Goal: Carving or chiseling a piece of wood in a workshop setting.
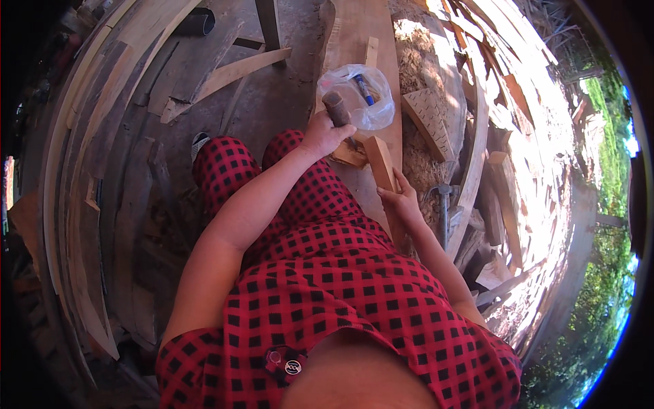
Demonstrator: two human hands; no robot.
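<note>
My left hand is closed round a brown, rough-looking cylindrical piece, whose rounded end sticks up past the fingers. I cannot make out whether it is a handle or a roll. In my right hand is a pale squared wooden block, gripped along its side and tilted. The block's far end lies close to the left hand. Just beyond both hands, a clear plastic bag rests on a long wooden plank. A blue marker-like item shows in the bag.
Right of the plank lie a wedge-shaped wood piece, a T-shaped metal tool and many heaped offcuts. Long boards line the left side. A slanted wooden strip crosses the floor ahead, and a dark tube lies behind it.
</note>
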